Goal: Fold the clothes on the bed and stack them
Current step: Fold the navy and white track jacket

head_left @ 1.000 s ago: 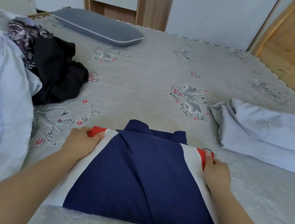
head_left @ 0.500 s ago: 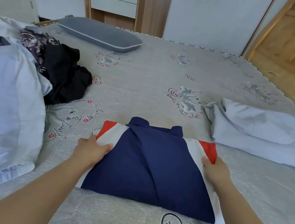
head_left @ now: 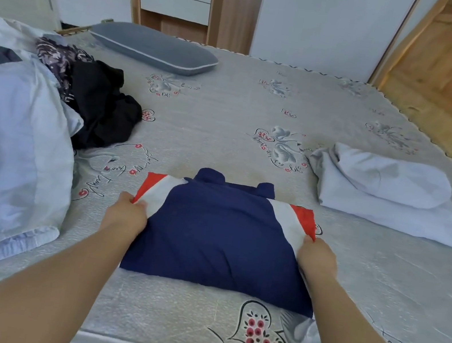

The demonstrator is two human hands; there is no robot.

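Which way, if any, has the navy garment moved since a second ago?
No. The navy garment stays put: its red right corner still borders the same heart print.

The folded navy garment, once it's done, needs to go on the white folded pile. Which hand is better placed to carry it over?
Probably the right hand. It grips the navy garment's right edge, the side nearer the white folded pile, which lies to the right. The left hand grips the opposite edge, beside the unfolded clothes.

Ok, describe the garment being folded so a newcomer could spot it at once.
On the bed, go to the near edge, between the left hand and right hand. The garment there is navy with white and red side panels, the only multicoloured flat piece.
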